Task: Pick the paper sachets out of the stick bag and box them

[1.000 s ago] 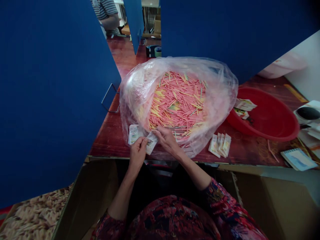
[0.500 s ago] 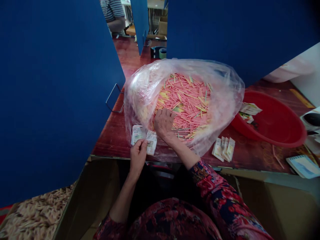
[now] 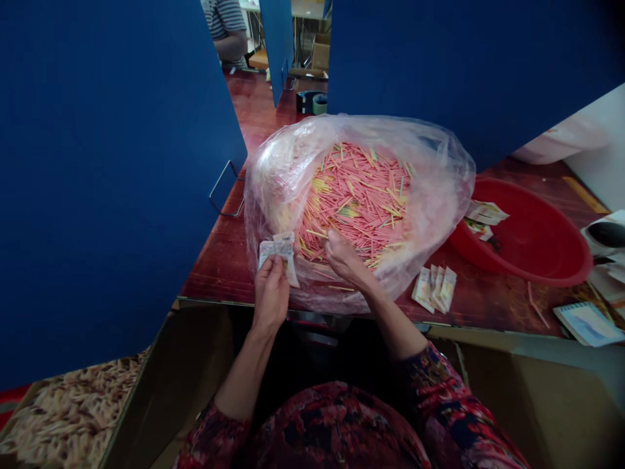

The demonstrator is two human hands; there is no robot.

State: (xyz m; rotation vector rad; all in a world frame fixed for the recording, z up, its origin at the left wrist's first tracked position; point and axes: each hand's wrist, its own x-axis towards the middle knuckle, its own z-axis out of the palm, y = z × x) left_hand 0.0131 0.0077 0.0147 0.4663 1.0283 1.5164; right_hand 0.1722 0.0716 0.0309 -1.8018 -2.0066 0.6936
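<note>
Between its thumb and fingers, my left hand [image 3: 272, 286] pinches small printed packets [image 3: 284, 245], fanned out at the left front of a large clear plastic bag [image 3: 430, 163]. The bag lies wide open and holds a heap of thin, short sticks [image 3: 361, 189], mostly pink with some yellow and green ones. My right hand [image 3: 344, 260] is over the near side of the heap with its fingers closed. A pale yellow stick [image 3: 317, 234] juts out from its fingertips; whatever else is in the fingers is hidden.
To the right, several similar packets [image 3: 434, 288] lie fanned beside a red basin [image 3: 541, 234] with packets inside. A spiral notepad [image 3: 588, 324] is at the table's front edge. Blue panels [image 3: 107, 163] stand left and behind. A person's striped sleeve [image 3: 229, 19] shows beyond.
My right hand has drawn back from the heap, toward the right and nearer to me, fingers now closed. My left hand has lifted and turned the packets slightly.
</note>
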